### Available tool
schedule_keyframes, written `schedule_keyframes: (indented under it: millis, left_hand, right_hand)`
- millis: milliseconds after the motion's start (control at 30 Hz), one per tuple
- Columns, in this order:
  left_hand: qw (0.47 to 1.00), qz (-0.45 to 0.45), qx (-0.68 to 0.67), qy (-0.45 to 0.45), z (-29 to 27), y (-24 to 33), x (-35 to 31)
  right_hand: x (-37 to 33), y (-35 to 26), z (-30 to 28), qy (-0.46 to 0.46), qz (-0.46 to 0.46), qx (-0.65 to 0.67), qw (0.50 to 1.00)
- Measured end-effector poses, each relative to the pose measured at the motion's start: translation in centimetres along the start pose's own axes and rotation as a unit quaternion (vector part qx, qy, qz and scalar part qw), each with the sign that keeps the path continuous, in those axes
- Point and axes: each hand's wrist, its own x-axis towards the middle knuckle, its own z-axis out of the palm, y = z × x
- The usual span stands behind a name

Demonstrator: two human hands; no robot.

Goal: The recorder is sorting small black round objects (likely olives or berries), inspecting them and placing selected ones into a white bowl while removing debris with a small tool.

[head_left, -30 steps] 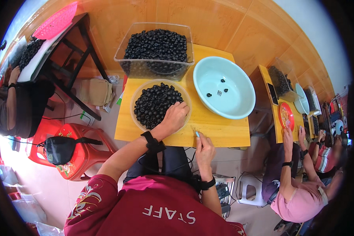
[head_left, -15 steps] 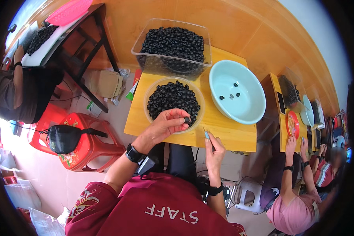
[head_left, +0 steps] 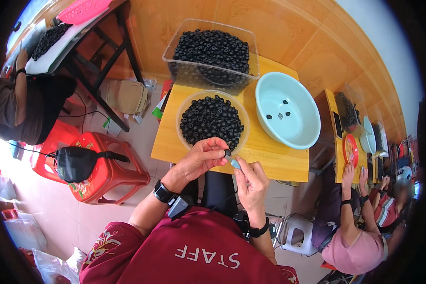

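Between the thumb and fingers of my left hand (head_left: pixel 201 160) is a small black ring-shaped part (head_left: pixel 227 153). My right hand (head_left: pixel 252 184) pinches a small tool with a light-blue handle (head_left: pixel 235 164), its end up against or very close to that part; the tip is too small to make out. Both hands meet over the near edge of the yellow table (head_left: pixel 279 168). Just beyond them stands a round clear tub (head_left: pixel 179 128) heaped with similar black parts (head_left: pixel 210 120). To its right, a pale blue basin (head_left: pixel 296 135) holds a few dark pieces.
Behind the tub, a clear rectangular bin (head_left: pixel 213 75) is full of black parts. Red stools (head_left: pixel 104 170) with a black bag (head_left: pixel 75 164) stand at left, near a person at another table (head_left: pixel 73 52). At right, other people work beside a table with a red plate (head_left: pixel 350 149).
My right hand has moved up and left, bringing the blue-handled tool from apart to the black part. My left hand has shifted slightly right and down, still holding the part.
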Motion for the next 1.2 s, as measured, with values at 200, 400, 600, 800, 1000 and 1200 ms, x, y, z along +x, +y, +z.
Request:
schedule_keyframes:
  millis: [200,400,600,800,1000,1200]
  left_hand:
    - [1.0,-0.01,0.018,0.006,0.2,0.2,-0.3]
    - [1.0,-0.014,0.013,-0.002,0.1,0.3,-0.4]
    - [0.999,-0.025,-0.011,-0.02,0.6,0.5,-0.5]
    - [1.0,-0.026,-0.01,-0.015,0.3,0.4,-0.5]
    - [0.995,-0.049,0.014,-0.082,2.2,1.1,-2.0]
    - [0.995,-0.043,-0.047,-0.075,2.0,0.6,-1.0]
  right_hand:
    - [-0.1,0.0,0.1,-0.002,0.0,-0.012,1.0]
    - [-0.2,0.1,0.1,0.003,-0.01,-0.019,1.0]
    - [-0.2,0.2,0.3,0.012,-0.032,-0.021,0.999]
    - [-0.3,1.0,0.9,0.028,-0.038,-0.01,0.999]
    - [-1.1,6.2,-0.4,0.067,0.1,-0.087,0.989]
    - [-1.7,7.7,0.2,0.054,0.127,-0.081,0.987]
